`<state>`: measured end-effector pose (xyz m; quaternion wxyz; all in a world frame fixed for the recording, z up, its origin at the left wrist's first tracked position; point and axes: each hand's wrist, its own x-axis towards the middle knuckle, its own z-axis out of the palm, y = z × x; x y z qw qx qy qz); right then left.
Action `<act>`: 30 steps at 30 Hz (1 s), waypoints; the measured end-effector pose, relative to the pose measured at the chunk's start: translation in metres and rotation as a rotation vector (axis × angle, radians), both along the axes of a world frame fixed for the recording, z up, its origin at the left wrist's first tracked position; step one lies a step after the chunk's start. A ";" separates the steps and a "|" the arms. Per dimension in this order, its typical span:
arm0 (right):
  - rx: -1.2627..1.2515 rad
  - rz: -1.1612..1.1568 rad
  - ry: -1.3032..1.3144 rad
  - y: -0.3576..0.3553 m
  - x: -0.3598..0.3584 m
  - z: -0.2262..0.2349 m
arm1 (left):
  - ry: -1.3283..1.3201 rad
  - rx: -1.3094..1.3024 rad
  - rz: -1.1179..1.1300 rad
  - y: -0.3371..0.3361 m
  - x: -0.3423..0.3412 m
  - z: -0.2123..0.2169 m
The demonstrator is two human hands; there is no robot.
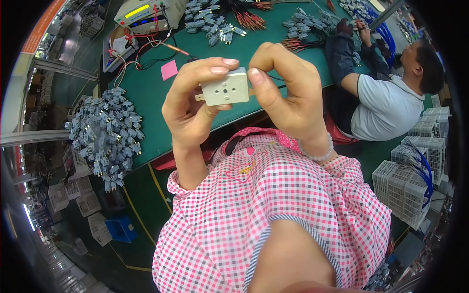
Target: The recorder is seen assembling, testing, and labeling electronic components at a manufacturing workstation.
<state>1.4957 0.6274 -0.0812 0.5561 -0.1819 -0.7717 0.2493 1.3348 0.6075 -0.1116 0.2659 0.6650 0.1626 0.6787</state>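
Observation:
A small off-white plastic block [225,91] with several holes in its face and flat metal tabs at its two ends is held up in front of my chest. My left hand [187,100] grips it from the left, fingers over the top and thumb below. At its right end my right hand [292,93] is closed, with the thumb tip against the block's upper right edge. What lies behind the block is hidden. Below and left of my left hand, a large heap of grey plastic parts with metal pins [106,132] covers the table's left end.
On the green table [195,51] lie a pink paper square [169,70], test leads, more grey parts [207,22] and red-black wire bundles [250,19]. A bench meter [146,17] stands far left. A co-worker [386,102] sits at right, near white crates [403,180].

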 end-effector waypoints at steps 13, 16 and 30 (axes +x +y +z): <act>-0.203 0.103 -0.063 0.002 0.017 -0.018 | -0.096 -0.255 0.156 -0.017 -0.018 -0.016; -0.282 0.138 -0.080 0.001 0.029 -0.027 | -0.181 -0.285 0.129 -0.017 -0.024 -0.010; -0.715 0.527 -0.201 0.029 0.055 -0.038 | 0.181 -0.223 0.405 -0.011 -0.035 0.019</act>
